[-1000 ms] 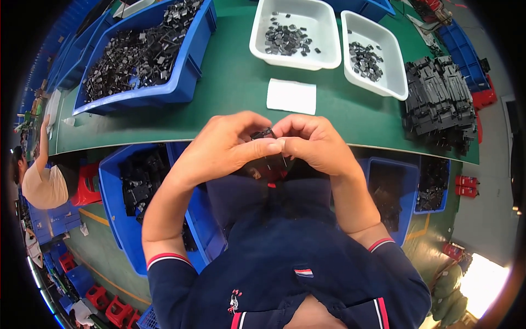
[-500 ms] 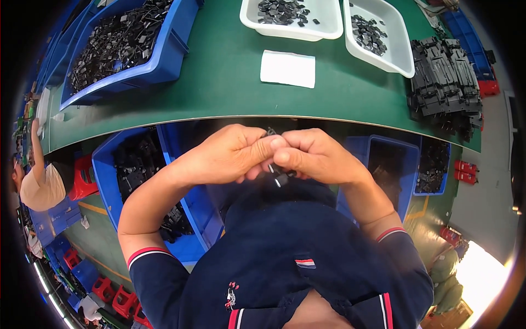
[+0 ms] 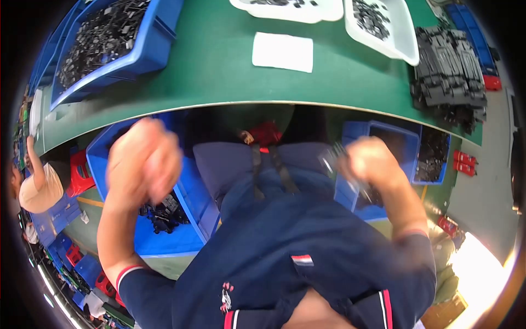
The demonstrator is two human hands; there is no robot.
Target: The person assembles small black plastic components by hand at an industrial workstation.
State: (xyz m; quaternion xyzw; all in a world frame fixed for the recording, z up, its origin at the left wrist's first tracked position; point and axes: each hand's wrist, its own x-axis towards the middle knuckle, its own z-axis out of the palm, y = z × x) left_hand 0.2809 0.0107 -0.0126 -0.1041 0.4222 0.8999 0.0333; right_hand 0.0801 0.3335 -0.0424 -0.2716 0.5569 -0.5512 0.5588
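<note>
My left hand [image 3: 143, 162] is over the large blue bin [image 3: 170, 241] of black parts below the table's left side. Motion smears its fingers, so I cannot tell whether they hold anything. On the other side, my right hand [image 3: 375, 163] is closed around a black plastic part [image 3: 341, 160] with a shiny metal-looking strip, blurred too. That hand hovers by a blue bin [image 3: 356, 131] below the table's right side. My two hands are wide apart, with my lap between them.
On the green table [image 3: 219, 71] are a blue bin [image 3: 156, 49] of small black pieces, white trays [image 3: 402, 52], a white sheet [image 3: 282, 52] and stacked black plastic frames [image 3: 446, 68]. Its front edge curves just beyond my hands. Another person [image 3: 41, 186] is at far left.
My hands have parted from in front of my body, the left going left and the right going right. The black part has gone with my right hand.
</note>
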